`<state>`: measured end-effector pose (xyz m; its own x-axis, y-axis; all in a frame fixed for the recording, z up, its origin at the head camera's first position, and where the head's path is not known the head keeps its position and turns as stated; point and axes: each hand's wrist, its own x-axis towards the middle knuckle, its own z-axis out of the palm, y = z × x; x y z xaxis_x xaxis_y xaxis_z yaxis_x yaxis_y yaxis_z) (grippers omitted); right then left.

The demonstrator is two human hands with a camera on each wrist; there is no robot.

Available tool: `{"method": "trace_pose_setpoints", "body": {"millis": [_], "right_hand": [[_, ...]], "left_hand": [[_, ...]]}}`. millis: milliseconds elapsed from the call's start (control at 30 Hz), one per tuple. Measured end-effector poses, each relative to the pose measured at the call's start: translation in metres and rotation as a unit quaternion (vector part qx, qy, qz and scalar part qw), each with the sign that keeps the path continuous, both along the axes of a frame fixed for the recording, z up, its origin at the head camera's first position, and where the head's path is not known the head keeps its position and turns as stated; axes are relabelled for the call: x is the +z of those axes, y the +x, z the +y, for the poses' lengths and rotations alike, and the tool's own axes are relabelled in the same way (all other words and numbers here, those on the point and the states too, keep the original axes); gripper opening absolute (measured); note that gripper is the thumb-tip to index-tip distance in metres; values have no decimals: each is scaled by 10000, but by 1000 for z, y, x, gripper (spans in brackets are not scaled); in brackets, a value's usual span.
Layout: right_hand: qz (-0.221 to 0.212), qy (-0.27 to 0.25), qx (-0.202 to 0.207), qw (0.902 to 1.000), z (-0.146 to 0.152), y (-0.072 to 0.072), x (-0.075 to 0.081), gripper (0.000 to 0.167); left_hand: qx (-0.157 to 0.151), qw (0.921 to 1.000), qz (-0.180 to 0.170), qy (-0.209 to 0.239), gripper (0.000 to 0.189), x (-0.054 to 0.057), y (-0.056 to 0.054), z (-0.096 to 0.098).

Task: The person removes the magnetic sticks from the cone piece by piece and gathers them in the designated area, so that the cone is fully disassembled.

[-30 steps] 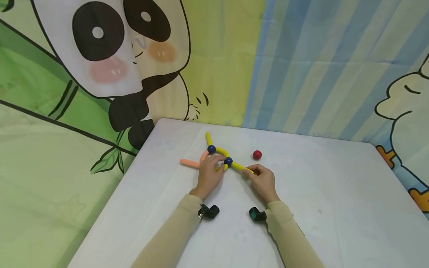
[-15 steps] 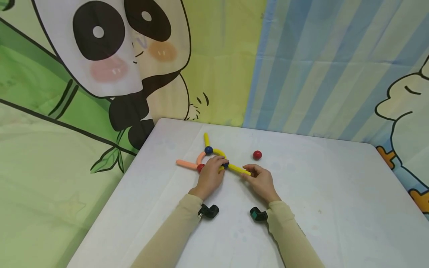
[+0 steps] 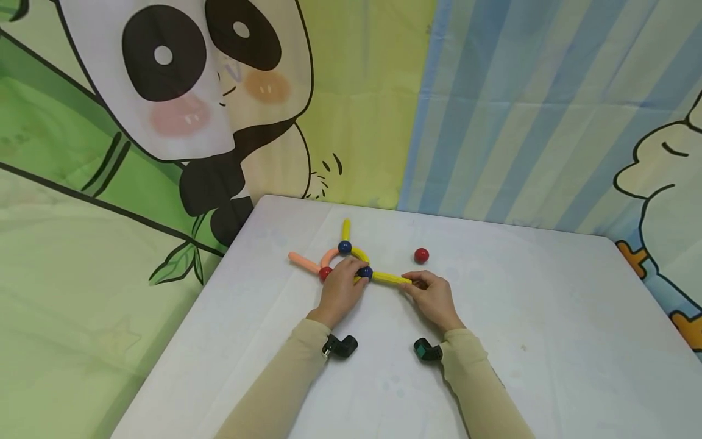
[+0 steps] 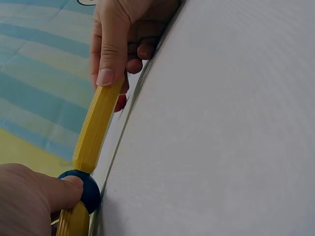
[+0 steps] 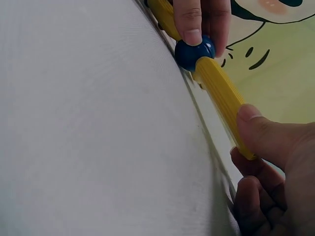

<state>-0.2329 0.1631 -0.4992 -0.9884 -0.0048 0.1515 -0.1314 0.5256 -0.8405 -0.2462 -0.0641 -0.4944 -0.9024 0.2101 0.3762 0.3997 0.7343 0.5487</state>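
Observation:
A ring of curved yellow and orange sticks joined by balls lies on the table. My left hand (image 3: pixel 341 286) covers part of it and pinches a blue ball (image 5: pixel 189 54) at the ring's right side. From that ball a straight yellow stick (image 3: pixel 387 278) runs right, touching the ball. My right hand (image 3: pixel 435 299) pinches the stick's far end between thumb and fingers. Another blue ball (image 3: pixel 344 247) at the top bears an upright-pointing yellow stick (image 3: pixel 346 229). At the left, a red ball (image 3: pixel 325 274) joins an orange stick (image 3: pixel 303 262) pointing outward.
A loose red ball (image 3: pixel 421 255) lies on the white table (image 3: pixel 521 305), beyond my right hand. A printed cloth (image 3: pixel 362 103) hangs behind the table. Small black devices, one of them a wrist camera (image 3: pixel 341 346), sit at both wrists.
The ring has turned slightly, and its right-hand blue ball has shifted left and nearer. The straight yellow stick now lies closer to level. The red ball at the left has come out from behind my left hand.

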Motion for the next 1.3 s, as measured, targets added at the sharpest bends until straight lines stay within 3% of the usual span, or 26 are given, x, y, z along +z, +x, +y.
{"method": "trace_pose_setpoints", "body": {"millis": [633,900,1300], "right_hand": [[-286,139,741,9967,20,-2,5,19],[-437,-462,455,9969,31,-4,7,23],[-298,136,-296,9990,67,-4,18,28]], "left_hand": [[-126,9998,-149,75,32,0,4,4],[34,9996,-169,235,32,-2,3,4],[-3,9998,-186,72,32,-6,2,6]]}}
